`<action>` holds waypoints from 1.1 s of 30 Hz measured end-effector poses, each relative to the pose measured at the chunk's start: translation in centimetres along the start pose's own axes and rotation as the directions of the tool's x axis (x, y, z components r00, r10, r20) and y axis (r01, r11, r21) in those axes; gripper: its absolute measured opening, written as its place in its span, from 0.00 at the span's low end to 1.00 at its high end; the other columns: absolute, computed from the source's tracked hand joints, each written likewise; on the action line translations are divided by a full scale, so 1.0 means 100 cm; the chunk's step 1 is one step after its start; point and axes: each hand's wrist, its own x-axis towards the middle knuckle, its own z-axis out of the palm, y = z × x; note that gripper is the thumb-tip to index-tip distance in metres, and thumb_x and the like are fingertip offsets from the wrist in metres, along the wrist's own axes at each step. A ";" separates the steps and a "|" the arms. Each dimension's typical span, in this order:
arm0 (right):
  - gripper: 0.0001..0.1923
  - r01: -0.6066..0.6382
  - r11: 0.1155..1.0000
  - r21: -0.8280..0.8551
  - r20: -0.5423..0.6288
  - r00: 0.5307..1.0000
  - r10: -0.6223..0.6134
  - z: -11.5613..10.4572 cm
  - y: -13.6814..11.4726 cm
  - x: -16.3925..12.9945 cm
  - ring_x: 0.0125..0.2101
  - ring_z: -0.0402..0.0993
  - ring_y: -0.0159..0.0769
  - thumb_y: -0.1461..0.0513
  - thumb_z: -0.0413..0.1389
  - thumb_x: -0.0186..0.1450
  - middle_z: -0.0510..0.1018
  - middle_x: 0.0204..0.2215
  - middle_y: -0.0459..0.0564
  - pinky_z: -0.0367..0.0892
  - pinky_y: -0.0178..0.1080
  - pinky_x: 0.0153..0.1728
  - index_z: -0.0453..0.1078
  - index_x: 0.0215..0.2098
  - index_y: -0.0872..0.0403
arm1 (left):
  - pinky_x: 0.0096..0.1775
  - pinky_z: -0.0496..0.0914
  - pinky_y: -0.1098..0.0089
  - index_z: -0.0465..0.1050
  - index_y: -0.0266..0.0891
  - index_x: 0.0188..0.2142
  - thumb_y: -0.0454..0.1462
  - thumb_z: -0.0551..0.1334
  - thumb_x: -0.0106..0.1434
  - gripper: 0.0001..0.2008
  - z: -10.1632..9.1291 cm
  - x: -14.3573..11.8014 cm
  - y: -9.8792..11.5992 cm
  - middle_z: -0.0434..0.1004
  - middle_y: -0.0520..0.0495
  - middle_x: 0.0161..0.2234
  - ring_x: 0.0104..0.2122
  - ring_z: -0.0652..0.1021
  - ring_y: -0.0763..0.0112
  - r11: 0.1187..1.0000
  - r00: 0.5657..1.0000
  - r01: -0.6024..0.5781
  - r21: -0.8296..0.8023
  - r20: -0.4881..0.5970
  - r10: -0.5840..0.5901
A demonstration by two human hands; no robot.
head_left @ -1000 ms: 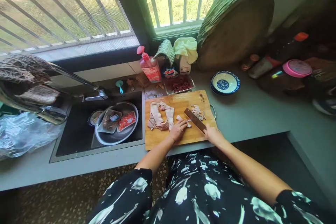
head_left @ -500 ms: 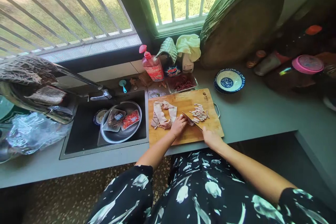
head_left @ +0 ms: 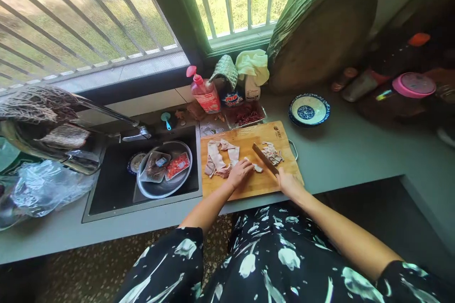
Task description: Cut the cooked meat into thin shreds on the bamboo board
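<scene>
My right hand (head_left: 288, 183) is closed round the handle of a kitchen knife (head_left: 265, 158), its blade slanting up and left over the cutting board (head_left: 249, 189). My left hand (head_left: 241, 173) presses its bent fingers on a pale piece of meat, mostly hidden under them. Just right of those fingertips lies a small cut slice (head_left: 258, 168). Past the blade sits a heap of thin meat strips (head_left: 273, 154). Larger slabs of pale, fatty meat (head_left: 213, 155) rest on the board's left part.
Left of the board, a sink (head_left: 106, 199) holds a metal bowl (head_left: 164, 193) with two wrapped food packs. Behind the board stand a tray of dark red shreds (head_left: 249, 117) and a pink pump bottle (head_left: 206, 97). Blue-and-white dishes (head_left: 309, 109) sit to the right.
The knife has come away from my left fingertips and moved right, towards the strip heap. A cut slice now shows between hand and blade.
</scene>
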 end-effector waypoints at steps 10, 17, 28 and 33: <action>0.13 0.029 0.999 -0.015 -0.020 0.999 -0.029 0.015 -0.032 -0.006 0.32 0.72 0.43 0.59 0.35 0.67 0.73 0.28 0.56 0.61 0.38 0.30 0.55 0.41 0.58 | 0.49 0.64 0.66 0.69 0.37 0.41 0.35 0.44 0.65 0.16 0.017 0.008 0.000 0.69 0.46 0.44 0.48 0.65 0.70 0.999 0.998 -0.045 -0.021 -0.036 0.044; 0.11 0.026 0.999 0.045 0.074 0.997 -0.029 0.032 -0.002 -0.024 0.30 0.73 0.42 0.60 0.37 0.66 0.73 0.27 0.56 0.62 0.36 0.27 0.56 0.39 0.58 | 0.48 0.66 0.66 0.69 0.38 0.40 0.34 0.46 0.65 0.14 0.018 0.006 0.004 0.70 0.47 0.42 0.48 0.66 0.70 1.000 0.998 -0.005 -0.020 -0.059 0.004; 0.12 0.012 1.000 0.012 0.019 1.000 -0.012 0.028 -0.033 0.003 0.32 0.72 0.43 0.60 0.37 0.66 0.72 0.29 0.59 0.63 0.39 0.30 0.56 0.41 0.60 | 0.50 0.64 0.64 0.69 0.37 0.39 0.33 0.48 0.63 0.12 0.020 0.004 0.000 0.69 0.46 0.43 0.50 0.64 0.69 0.998 0.999 0.019 -0.059 -0.038 -0.022; 0.11 0.031 1.000 0.003 0.003 1.000 -0.031 0.042 -0.019 -0.017 0.32 0.72 0.44 0.62 0.38 0.65 0.73 0.27 0.58 0.62 0.38 0.30 0.56 0.40 0.60 | 0.49 0.64 0.65 0.70 0.37 0.38 0.32 0.49 0.63 0.11 0.017 0.006 0.004 0.69 0.46 0.43 0.48 0.65 0.69 0.996 0.999 0.027 -0.086 -0.035 -0.030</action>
